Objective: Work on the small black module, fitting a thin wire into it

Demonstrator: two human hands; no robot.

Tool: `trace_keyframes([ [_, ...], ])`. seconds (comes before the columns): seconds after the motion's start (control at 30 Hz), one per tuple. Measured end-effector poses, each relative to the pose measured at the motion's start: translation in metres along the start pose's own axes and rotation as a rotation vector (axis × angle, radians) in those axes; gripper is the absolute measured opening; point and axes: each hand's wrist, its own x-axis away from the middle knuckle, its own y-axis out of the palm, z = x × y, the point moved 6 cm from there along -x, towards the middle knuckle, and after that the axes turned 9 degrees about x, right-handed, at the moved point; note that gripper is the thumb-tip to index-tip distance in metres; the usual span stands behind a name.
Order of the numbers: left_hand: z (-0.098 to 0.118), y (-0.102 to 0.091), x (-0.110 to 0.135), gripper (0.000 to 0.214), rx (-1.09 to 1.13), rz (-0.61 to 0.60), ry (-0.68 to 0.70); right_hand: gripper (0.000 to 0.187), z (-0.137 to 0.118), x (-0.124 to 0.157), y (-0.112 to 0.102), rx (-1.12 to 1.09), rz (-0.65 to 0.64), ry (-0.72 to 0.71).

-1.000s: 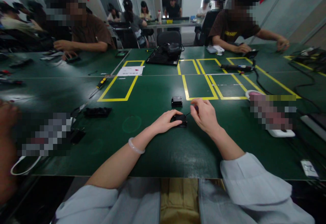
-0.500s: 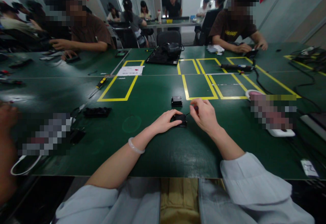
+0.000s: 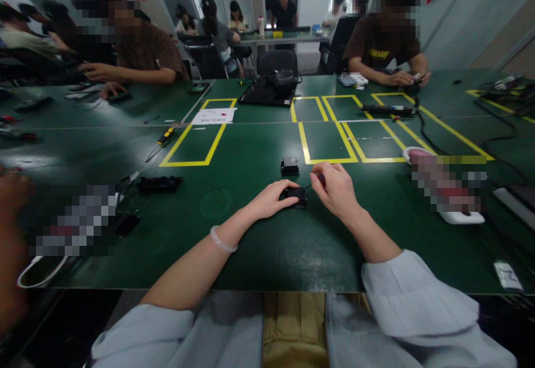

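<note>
My left hand (image 3: 273, 198) is closed on a small black block (image 3: 297, 197), pressing it to the green table with thumb and fingers on either side. My right hand (image 3: 334, 188) pinches a small screwdriver (image 3: 309, 185), whose thin dark shaft slants down to the block's right side. Most of its handle is hidden by my fingers, and I cannot make out what the tip touches. Just beyond my hands a second black block (image 3: 290, 166) stands on the table.
On the left lie a black strip-shaped part (image 3: 159, 184), a yellow-and-black screwdriver (image 3: 166, 136) and a paper sheet (image 3: 214, 116). A white-edged tray (image 3: 463, 217) lies to the right. A black electric screwdriver (image 3: 388, 111) with a cable lies farther back. Several people work around the table.
My hands, the black block and the screwdriver keep nearly the same place. Across the table on the right, a co-worker's hands have shifted slightly.
</note>
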Motion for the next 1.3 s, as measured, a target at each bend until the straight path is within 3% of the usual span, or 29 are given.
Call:
trace_keyframes([
  [0.33,0.0008,-0.0007,0.0008,0.038,0.003,0.001,0.008,0.011,0.0064,0.0017,0.0016,0.024,0.055,0.036],
  [1.3,0.0016,-0.0009,0.0006,0.038,0.008,0.001,0.001,0.011,0.0058,0.0018,0.0003,-0.001,0.043,0.001],
])
